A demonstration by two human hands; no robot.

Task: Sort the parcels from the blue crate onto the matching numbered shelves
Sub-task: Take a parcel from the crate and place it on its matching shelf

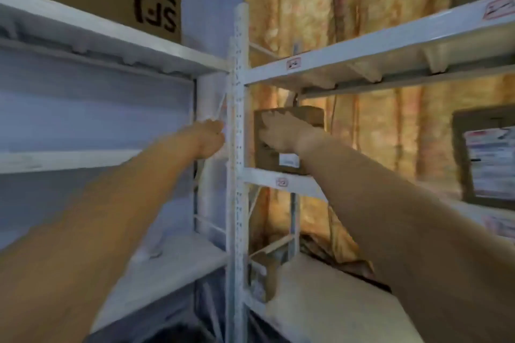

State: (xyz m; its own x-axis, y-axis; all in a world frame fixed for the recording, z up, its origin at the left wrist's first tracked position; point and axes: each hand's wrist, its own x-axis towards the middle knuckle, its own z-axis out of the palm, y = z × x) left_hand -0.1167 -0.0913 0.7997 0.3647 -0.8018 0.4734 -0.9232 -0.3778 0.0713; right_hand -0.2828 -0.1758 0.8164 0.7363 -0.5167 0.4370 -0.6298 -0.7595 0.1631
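Placing step, by my read: right hand (281, 133) is on a brown parcel (310, 117) that stands upright on the middle shelf (262, 175) of the right-hand rack. It sits at that shelf's left end, just beside the perforated upright post (238, 92). Fingers lie across the parcel's upper left corner. Blur hides whether they hook its edge or only press flat, so the grip cannot be told. Left hand (209, 139) is at the post's left side, touching or nearly so, and looks like bracing. Clenched round it or not, cannot tell. No blue crate in view.

Next move, judged: check the red-framed shelf tag (282, 182) on the front edge against the parcel's white label (289, 160) (both unreadable here). Then seat the parcel back from the front edge, let go, and pull the arm straight out.

Room: the post is hard on the parcel's left and the upper shelf (362, 47) is close above its top, so there is little slack up or left. Open shelf runs to the right until another labelled parcel (490, 159) near the right end. Depth seems limited by the yellow backing (376, 133). Risk: a standing parcel may tip forward off the front edge if released early.
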